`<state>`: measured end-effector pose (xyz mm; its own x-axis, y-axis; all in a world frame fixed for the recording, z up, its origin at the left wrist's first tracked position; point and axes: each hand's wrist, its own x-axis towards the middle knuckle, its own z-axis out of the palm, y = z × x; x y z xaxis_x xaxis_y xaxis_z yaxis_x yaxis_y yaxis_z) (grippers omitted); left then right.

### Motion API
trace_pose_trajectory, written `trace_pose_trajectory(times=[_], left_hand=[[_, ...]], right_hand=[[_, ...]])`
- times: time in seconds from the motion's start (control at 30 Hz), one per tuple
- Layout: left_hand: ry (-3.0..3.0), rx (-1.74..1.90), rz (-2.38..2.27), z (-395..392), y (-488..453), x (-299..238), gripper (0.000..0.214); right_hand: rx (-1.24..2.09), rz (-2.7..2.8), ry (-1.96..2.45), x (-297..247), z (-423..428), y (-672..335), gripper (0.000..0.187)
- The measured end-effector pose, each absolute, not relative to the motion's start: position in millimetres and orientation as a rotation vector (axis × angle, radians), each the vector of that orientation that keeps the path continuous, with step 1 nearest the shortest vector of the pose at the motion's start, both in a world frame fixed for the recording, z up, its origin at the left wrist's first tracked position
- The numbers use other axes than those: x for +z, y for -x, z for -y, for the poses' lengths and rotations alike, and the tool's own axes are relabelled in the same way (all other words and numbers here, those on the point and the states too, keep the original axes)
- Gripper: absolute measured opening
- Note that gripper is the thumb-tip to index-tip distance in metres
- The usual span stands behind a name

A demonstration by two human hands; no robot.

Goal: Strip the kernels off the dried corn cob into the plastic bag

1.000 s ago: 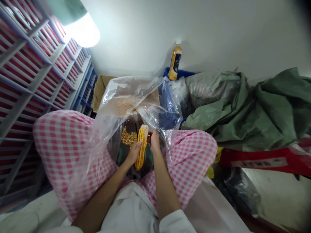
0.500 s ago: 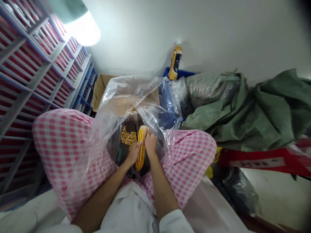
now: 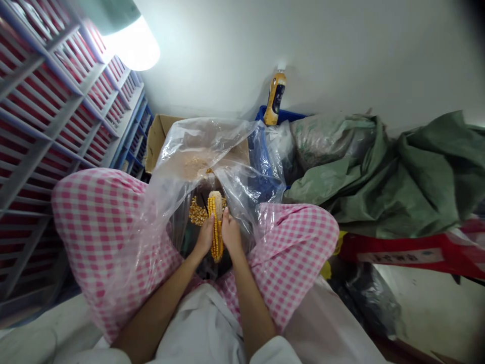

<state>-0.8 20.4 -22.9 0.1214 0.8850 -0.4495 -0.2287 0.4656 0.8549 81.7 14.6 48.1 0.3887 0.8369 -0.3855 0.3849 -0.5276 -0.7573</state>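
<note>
Between my knees I have a corn cob [image 3: 216, 227], its yellow kernels still on along the lower part and left side. The top right of the cob is stripped pale. My left hand [image 3: 205, 236] is closed round its left side. On the right side my right hand [image 3: 231, 231] presses against the cob, thumb up by the edge of the bare strip. Below and behind the cob, loose corn kernels [image 3: 197, 213] lie in a heap inside a clear plastic bag [image 3: 166, 172] spread over my lap. A thin dark rod behind the cob is mostly hidden.
A cardboard box [image 3: 156, 139] stands behind the bag. To its right are a blue bin [image 3: 290, 115], an orange drink bottle [image 3: 275, 98] and a green tarp [image 3: 409, 177]. Slatted plastic crates [image 3: 56, 111] rise at the left, near a bright lamp [image 3: 138, 45].
The cob has shifted slightly left and up and turned, so more of its bare side shows. My right hand has slid lower along it, and my left hand has moved a little left.
</note>
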Motion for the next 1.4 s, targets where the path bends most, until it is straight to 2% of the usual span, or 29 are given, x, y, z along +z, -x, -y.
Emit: trace_pose_trajectory(times=[0.17,0.37,0.53,0.63,0.73,0.9,1.1,1.4], left_hand=[[-0.772,0.920,-1.213,-18.7,1.8,-27.5,0.059],[-0.722,0.889,-1.187,-16.4,3.5,-23.7,0.065],[-0.673,0.888,-1.159,-16.9,2.5,-19.2,0.066],[-0.767,0.902,-1.201,-17.9,1.6,-18.1,0.058],[-0.878,0.898,-1.266,-17.9,1.2,-18.2,0.053],[-0.925,0.851,-1.313,-15.7,1.1,-18.1,0.062],[-0.756,0.842,-1.258,-16.8,3.2,-16.2,0.070],[-0.464,0.815,-1.210,-20.2,1.5,-4.0,0.077]], right_hand=[[0.807,1.196,2.380,43.7,-7.4,-71.1,0.075],[0.741,1.349,2.353,31.3,-9.9,-73.2,0.075],[0.822,1.253,2.241,31.6,-11.8,-78.4,0.071],[0.974,1.054,2.220,39.3,-11.7,-81.8,0.075],[1.016,1.085,2.247,45.1,-9.5,-80.9,0.075],[0.852,1.260,2.314,36.7,-8.4,-74.7,0.070],[0.820,1.230,2.192,24.1,-10.4,-75.8,0.067],[1.122,0.751,2.066,43.4,-6.4,-83.0,0.069]])
